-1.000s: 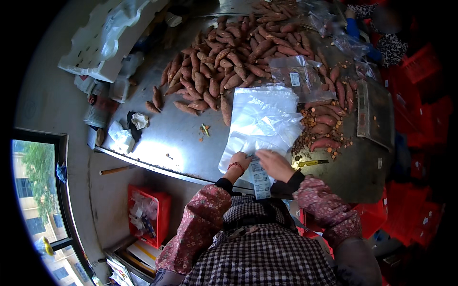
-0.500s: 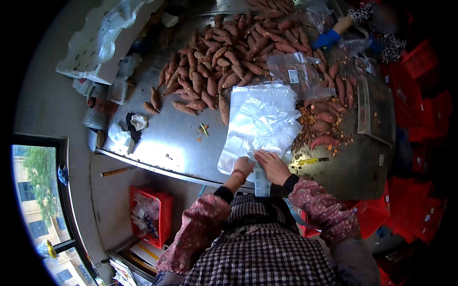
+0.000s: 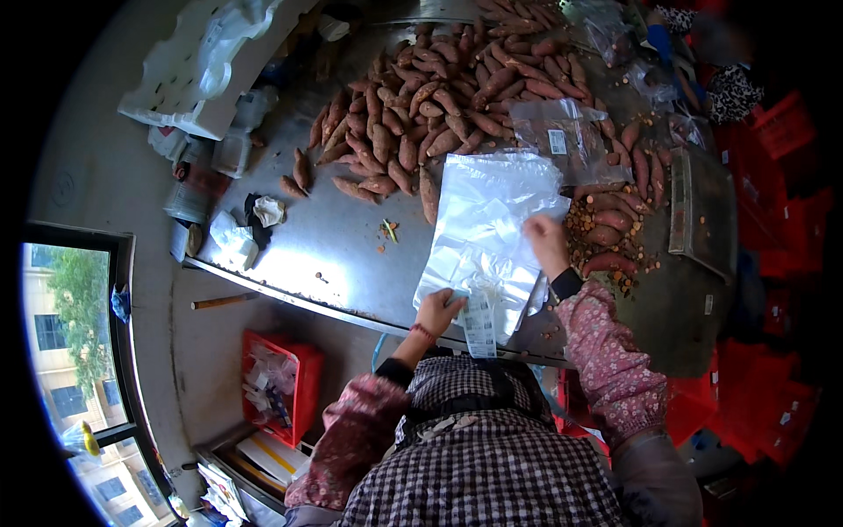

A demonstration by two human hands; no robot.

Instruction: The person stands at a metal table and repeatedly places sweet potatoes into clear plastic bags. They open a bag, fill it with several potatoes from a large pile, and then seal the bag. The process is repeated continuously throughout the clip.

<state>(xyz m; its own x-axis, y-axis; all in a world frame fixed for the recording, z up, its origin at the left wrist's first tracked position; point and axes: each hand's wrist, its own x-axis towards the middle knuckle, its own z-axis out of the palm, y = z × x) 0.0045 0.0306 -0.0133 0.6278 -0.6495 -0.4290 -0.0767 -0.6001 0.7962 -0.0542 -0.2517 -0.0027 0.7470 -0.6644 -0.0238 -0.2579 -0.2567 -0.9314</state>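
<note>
A stack of clear plastic bags (image 3: 492, 198) lies on the metal table in front of me. My left hand (image 3: 436, 314) pinches a strip of printed labels (image 3: 479, 325) at the stack's near edge; the strip hangs down toward my apron. Over the right side of the bags is my right hand (image 3: 548, 243), its fingers drawn together. Whether anything is between those fingertips is too small to tell. Beyond the bags rises a big heap of sweet potatoes (image 3: 421, 114). A labelled clear bag (image 3: 562, 132) lies at the stack's far right corner.
Small cut root pieces (image 3: 580, 230) and several sweet potatoes (image 3: 606, 235) lie right of the bags. A clear-sided bin (image 3: 702, 211) stands farther right. A white foam box (image 3: 176, 110) is at the far left, a red crate (image 3: 305, 386) below the table. Another person's blue glove (image 3: 659, 39) shows far right.
My right hand has left the label strip and moved up and right over the bags. The left hand keeps hold of the strip. The yellow cutter knife is no longer visible near my right sleeve.
</note>
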